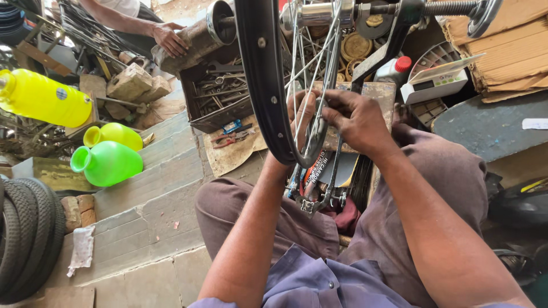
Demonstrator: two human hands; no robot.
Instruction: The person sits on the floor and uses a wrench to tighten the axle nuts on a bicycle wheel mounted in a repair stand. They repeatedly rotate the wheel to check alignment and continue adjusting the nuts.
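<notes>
Black wheel rim (264, 80), bare of tyre, hung upright from a truing stand (394, 40) in front of the seated person, hub (319, 12) up at the top of view, lower arc dipping between the knees. Right hand (357, 117) reached across the spokes (311, 74) near the bottom of the rim, fingers closed in a pinch on what looked like a spoke or its nipple; any tool in the pinch too small to make out. Left hand (299, 114) sat behind the rim, partly hidden by it, fingers spread and pressed flat against the spokes, not gripping. Open metal tray of spanners (220, 91) beside the wheel on the ground, pliers (231, 138) on a scrap of cardboard nearby. Green jug (108, 162) and yellow container (43, 98) off to the left, stacked tyres (25, 239) at the edge. Another person's hand (169, 39) rested on a block at the upper left. Risks, as judged: fingertips threaded between thin spokes could get nipped if the rim swung on its axle; a slipping pinch could round the nipple; uneven turning could pull the rim out of true
</notes>
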